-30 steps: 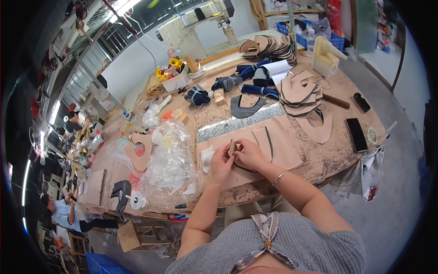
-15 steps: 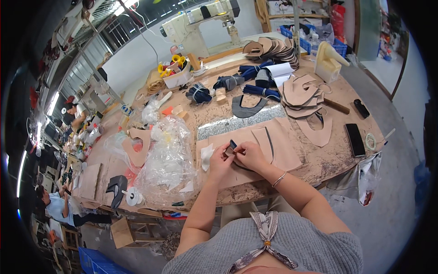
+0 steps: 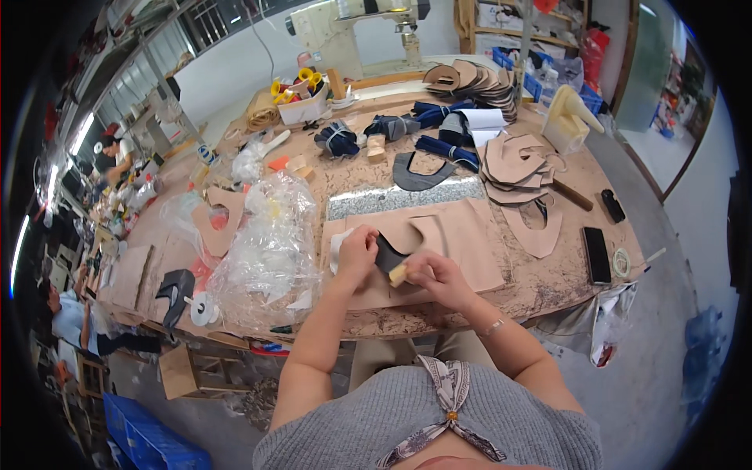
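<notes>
A curved, tan-and-dark shoe-upper piece [image 3: 387, 255] lies on the flat tan sheets [image 3: 478, 247] in front of me, its dark grey side showing at the near left. My left hand [image 3: 358, 257] pinches the upper left edge of this piece. In my right hand [image 3: 440, 280] is a small yellowish block-like piece [image 3: 398, 274], closed between the fingers and touching the dark surface; its exact kind is unclear. A white scrap [image 3: 337, 249] shows beside my left hand. Beyond the sheets are a speckled stone slab [image 3: 403, 199] and a dark grey U-shaped piece [image 3: 421, 172].
Crumpled clear plastic [image 3: 270, 243] covers the table left of the sheets. Stacked tan cut pieces [image 3: 513, 168], a wooden-handled tool [image 3: 572, 195] and a black phone [image 3: 596, 255] lie at right. Tied dark blue bundles [image 3: 446, 152] are further back, before a sewing machine [image 3: 325, 39].
My hands have moved apart. The shoe-upper piece, folded up between my fingers before, now lies flatter with its dark side exposed. The yellowish piece now shows in my right hand.
</notes>
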Demonstrator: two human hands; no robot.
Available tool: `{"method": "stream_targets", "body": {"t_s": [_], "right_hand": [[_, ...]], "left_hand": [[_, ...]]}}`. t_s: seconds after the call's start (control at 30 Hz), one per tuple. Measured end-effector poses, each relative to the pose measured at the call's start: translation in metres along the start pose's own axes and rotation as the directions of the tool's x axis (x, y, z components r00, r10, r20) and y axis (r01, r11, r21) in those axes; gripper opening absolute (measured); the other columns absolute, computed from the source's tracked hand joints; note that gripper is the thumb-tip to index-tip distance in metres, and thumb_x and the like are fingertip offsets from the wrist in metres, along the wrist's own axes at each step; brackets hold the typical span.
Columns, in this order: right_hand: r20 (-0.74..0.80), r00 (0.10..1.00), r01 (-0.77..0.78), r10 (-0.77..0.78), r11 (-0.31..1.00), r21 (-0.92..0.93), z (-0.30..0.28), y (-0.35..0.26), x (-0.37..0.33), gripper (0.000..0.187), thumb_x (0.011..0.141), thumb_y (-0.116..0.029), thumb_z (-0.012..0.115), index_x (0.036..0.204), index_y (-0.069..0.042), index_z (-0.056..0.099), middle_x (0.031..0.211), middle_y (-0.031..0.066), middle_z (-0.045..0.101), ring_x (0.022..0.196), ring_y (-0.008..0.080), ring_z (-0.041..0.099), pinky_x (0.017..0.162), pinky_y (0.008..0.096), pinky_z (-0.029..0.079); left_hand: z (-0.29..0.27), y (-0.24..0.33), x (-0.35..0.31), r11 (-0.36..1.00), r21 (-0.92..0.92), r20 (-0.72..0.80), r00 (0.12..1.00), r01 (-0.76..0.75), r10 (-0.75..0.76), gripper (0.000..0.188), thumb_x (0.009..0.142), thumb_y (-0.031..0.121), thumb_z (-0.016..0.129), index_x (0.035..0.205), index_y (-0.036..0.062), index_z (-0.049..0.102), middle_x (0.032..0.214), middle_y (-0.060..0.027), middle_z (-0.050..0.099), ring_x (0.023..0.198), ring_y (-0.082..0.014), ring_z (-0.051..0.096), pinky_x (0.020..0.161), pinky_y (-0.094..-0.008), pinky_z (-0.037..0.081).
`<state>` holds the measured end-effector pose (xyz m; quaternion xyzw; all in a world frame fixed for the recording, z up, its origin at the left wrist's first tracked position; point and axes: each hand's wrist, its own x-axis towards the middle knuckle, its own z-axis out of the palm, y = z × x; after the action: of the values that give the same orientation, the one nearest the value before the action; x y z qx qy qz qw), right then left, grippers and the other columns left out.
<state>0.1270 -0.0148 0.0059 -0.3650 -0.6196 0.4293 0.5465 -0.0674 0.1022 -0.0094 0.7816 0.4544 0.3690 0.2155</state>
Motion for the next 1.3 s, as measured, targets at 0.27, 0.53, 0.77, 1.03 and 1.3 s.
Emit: {"method": "stream_targets", "body": {"t_s": [0.27, 0.53, 0.77, 1.03, 1.3], "right_hand": [[-0.205, 0.972, -0.064, 0.119, 0.965, 0.255, -0.002, 0.001, 0.005, 0.01, 0.089, -0.004, 0.064, 0.099, -0.003, 0.06, 0.094, 0.0026, 0.063, 0.088, 0.0108, 0.061, 0.082, 0.0271, 0.049], [-0.332, 0.942, -0.116, 0.058, 0.981, -0.158, 0.022, 0.026, 0.018, 0.019, 0.087, -0.005, 0.066, 0.104, 0.0, 0.059, 0.105, 0.0104, 0.062, 0.094, 0.0157, 0.063, 0.073, 0.0269, 0.052], [0.077, 0.985, 0.153, -0.153, 0.592, -0.791, 0.03, 0.017, -0.012, 0.029, 0.08, -0.004, 0.057, 0.108, 0.001, 0.059, 0.108, 0.0171, 0.059, 0.106, 0.0334, 0.055, 0.092, 0.0373, 0.047], [0.207, 0.959, 0.271, -0.191, 0.417, -0.868, 0.029, 0.01, -0.013, 0.035, 0.075, -0.004, 0.054, 0.108, 0.008, 0.057, 0.106, 0.0178, 0.059, 0.108, 0.0307, 0.054, 0.095, 0.0338, 0.045], [0.217, 0.971, 0.24, -0.102, 0.369, -0.898, 0.033, 0.006, 0.002, 0.02, 0.077, -0.011, 0.058, 0.093, 0.0, 0.059, 0.089, 0.0097, 0.055, 0.085, 0.024, 0.054, 0.075, 0.0328, 0.047]], "left_hand": [[-0.01, 0.026, -0.006, 0.975, -0.089, -0.111, 0.975, -0.204, 0.193, 0.02, 0.085, 0.003, 0.06, 0.104, 0.006, 0.066, 0.1, -0.0113, 0.062, 0.085, -0.0234, 0.062, 0.076, -0.0319, 0.051], [-0.021, 0.053, -0.032, 0.963, -0.125, 0.181, 0.96, 0.238, -0.214, 0.045, 0.079, 0.014, 0.073, 0.117, -0.0021, 0.057, 0.084, -0.0133, 0.066, 0.076, -0.0183, 0.065, 0.073, -0.0292, 0.052], [-0.013, 0.005, -0.004, 0.934, -0.268, 0.143, 0.968, 0.237, -0.205, 0.044, 0.073, 0.014, 0.078, 0.111, 0.0009, 0.061, 0.083, -0.0097, 0.068, 0.073, -0.0128, 0.064, 0.066, -0.0275, 0.052], [-0.023, 0.004, 0.031, 0.946, -0.043, 0.325, 0.9, 0.323, -0.292, 0.042, 0.068, 0.011, 0.081, 0.105, 0.0012, 0.062, 0.075, -0.0028, 0.064, 0.069, -0.0089, 0.061, 0.061, -0.0246, 0.052], [-0.02, 0.005, 0.031, 0.928, 0.029, 0.318, 0.877, 0.372, -0.362, 0.042, 0.066, 0.013, 0.082, 0.1, 0.0011, 0.061, 0.077, -0.0035, 0.063, 0.069, -0.0103, 0.061, 0.058, -0.0265, 0.052]]}}
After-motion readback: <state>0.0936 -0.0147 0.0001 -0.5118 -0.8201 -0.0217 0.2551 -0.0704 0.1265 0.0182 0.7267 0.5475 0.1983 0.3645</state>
